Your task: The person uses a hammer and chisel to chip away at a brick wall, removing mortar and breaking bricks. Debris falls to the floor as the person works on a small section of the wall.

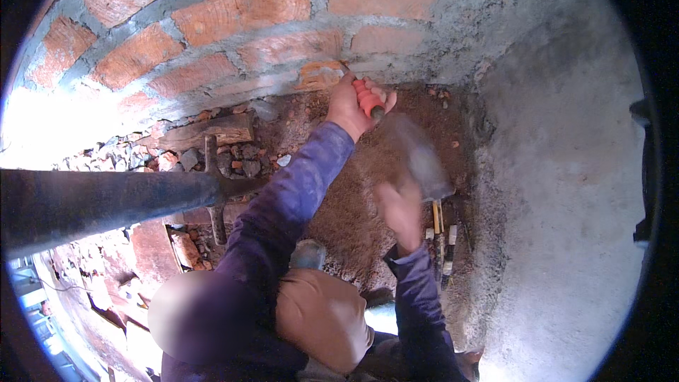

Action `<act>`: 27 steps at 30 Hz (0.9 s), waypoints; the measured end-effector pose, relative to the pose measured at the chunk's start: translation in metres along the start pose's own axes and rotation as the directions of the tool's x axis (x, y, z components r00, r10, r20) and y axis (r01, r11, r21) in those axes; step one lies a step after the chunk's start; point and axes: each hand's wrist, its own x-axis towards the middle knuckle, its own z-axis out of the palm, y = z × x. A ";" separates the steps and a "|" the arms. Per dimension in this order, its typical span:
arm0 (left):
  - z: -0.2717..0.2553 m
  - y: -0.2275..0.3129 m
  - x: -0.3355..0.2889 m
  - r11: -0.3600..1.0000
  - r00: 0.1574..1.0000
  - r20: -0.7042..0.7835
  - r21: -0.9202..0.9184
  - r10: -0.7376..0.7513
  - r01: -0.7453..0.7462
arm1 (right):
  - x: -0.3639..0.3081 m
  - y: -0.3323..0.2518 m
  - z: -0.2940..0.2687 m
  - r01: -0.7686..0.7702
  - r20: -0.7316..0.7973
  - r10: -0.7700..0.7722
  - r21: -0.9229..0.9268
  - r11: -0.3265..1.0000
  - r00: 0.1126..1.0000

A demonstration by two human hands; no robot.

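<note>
My left hand [344, 107] is closed around the ribbed red-orange grip of a chisel [368, 99]. Its thin metal end points up at the foot of a brick wall [240, 10], beside a brick with a freshly chipped, bright orange face [320, 76]. To the right and closer to me, my right hand [400, 213] is smeared by motion. It appears closed on a hammer [419, 159], whose grey head is a blur below and right of the chisel's back end. A gap separates hammer and chisel. The hammer's handle is mostly hidden.
A plastered grey wall [566, 191] rises on the right. From the left juts a thick dark beam [106, 205] with a metal crosspiece [214, 187]. Broken bricks and stones [240, 159] lie around it. Yellow-and-black tools [440, 240] lie by the right wall, and my bent knee [322, 315] is below.
</note>
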 end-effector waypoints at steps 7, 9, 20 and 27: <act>0.003 -0.005 -0.005 0.998 0.997 -0.059 -0.043 0.047 -0.050 | -0.021 -0.004 -0.040 -0.261 0.033 0.277 0.456 0.851 0.960; 0.003 -0.006 -0.003 1.000 1.000 -0.025 -0.026 0.015 -0.016 | -0.024 -0.031 -0.066 0.069 -0.146 0.027 0.615 0.786 0.989; -0.003 -0.014 -0.002 0.970 0.976 -0.146 0.208 0.162 -0.130 | -0.016 0.038 0.012 -0.575 0.208 0.536 0.259 0.776 0.818; -0.001 -0.007 0.005 0.997 0.999 -0.031 -0.082 -0.015 0.012 | -0.016 -0.040 -0.083 0.466 -0.250 -0.430 0.710 0.528 0.868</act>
